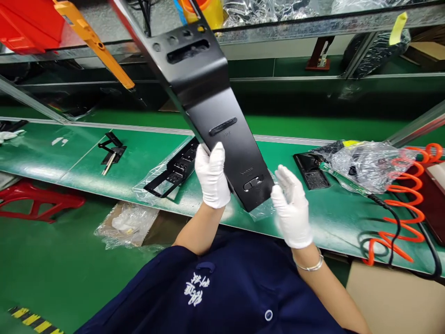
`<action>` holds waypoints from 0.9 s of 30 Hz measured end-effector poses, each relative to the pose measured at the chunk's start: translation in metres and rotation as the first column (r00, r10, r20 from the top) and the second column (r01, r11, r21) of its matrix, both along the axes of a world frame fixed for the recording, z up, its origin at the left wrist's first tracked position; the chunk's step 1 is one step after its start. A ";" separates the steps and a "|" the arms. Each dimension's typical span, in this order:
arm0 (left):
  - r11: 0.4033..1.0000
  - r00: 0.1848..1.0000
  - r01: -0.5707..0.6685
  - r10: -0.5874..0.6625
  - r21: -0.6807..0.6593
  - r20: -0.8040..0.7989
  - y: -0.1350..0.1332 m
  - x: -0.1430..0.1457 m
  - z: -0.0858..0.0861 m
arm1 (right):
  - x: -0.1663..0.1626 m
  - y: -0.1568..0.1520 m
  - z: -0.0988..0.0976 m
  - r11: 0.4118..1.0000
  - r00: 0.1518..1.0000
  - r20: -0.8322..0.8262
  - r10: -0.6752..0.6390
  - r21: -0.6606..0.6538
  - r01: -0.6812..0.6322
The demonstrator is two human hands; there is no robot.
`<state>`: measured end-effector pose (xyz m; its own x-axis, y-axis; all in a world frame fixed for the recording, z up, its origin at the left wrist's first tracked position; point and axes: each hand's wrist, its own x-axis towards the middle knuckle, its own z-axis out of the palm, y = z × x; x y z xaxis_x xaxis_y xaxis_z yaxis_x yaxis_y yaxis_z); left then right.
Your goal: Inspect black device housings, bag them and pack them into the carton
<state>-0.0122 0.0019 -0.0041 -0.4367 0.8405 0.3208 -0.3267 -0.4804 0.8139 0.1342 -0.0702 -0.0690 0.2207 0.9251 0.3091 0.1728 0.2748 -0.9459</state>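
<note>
Fingers on the left hand were gripping the edge of a bent black panel, while the right hand had its fingers spread loosely by the lower corner, couldn't tell if touching. Panel was tilted up over the green bench, black bracket on plastic just left, coiled orange hose way off right

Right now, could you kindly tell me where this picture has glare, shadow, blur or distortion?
In the head view, pale glare lies on the green bench and the clear plastic bag glints; the black panel shows a soft sheen; the right hand looks slightly blurred; beneath the shelf is dark; the right metal post leans outward, perhaps from wide-lens distortion.
</note>
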 end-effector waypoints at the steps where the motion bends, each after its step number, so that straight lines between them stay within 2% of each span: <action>1: 0.998 0.999 0.049 -0.048 -0.034 0.025 0.000 -0.002 0.002 | 0.004 -0.001 0.001 0.992 0.993 -0.098 0.070 -0.099 -0.080; 3: 0.987 0.990 0.138 -0.134 -0.085 0.050 0.001 -0.004 0.003 | 0.010 -0.003 0.003 0.945 0.952 -0.248 0.178 -0.229 -0.236; 5: 0.973 0.980 0.197 -0.193 -0.121 0.042 0.001 -0.004 0.003 | 0.012 -0.006 0.006 0.913 0.924 -0.317 0.214 -0.270 -0.305; 10: 0.952 0.970 0.242 -0.241 -0.186 0.029 0.003 -0.002 0.003 | 0.013 -0.012 0.008 0.911 0.915 -0.356 0.191 -0.282 -0.300; 12: 0.944 0.960 0.271 -0.279 -0.185 -0.015 0.005 -0.003 0.010 | 0.012 -0.011 0.004 0.903 0.903 -0.383 0.193 -0.290 -0.316; 14: 0.930 0.930 0.321 -0.345 -0.179 -0.128 0.010 -0.005 0.023 | 0.009 -0.009 -0.001 0.883 0.889 -0.404 0.215 -0.307 -0.354; 16: 0.899 0.859 0.393 -0.434 -0.193 -0.271 0.016 -0.006 0.037 | 0.002 -0.008 -0.007 0.860 0.875 -0.416 0.248 -0.321 -0.397; 19: 0.815 0.702 0.504 -0.580 -0.286 -0.414 0.023 -0.006 0.053 | -0.014 -0.007 -0.010 0.836 0.858 -0.416 0.300 -0.319 -0.447; 23: 0.695 0.513 0.566 -0.718 -0.443 -0.471 0.028 -0.005 0.058 | -0.029 -0.008 -0.010 0.807 0.827 -0.420 0.373 -0.293 -0.513; 25: 0.668 0.472 0.575 -0.742 -0.472 -0.476 0.028 -0.005 0.057 | -0.031 -0.008 -0.010 0.790 0.810 -0.426 0.404 -0.285 -0.543; 27: 0.663 0.465 0.578 -0.747 -0.477 -0.475 0.029 -0.007 0.056 | -0.032 -0.008 -0.010 0.778 0.796 -0.432 0.425 -0.274 -0.565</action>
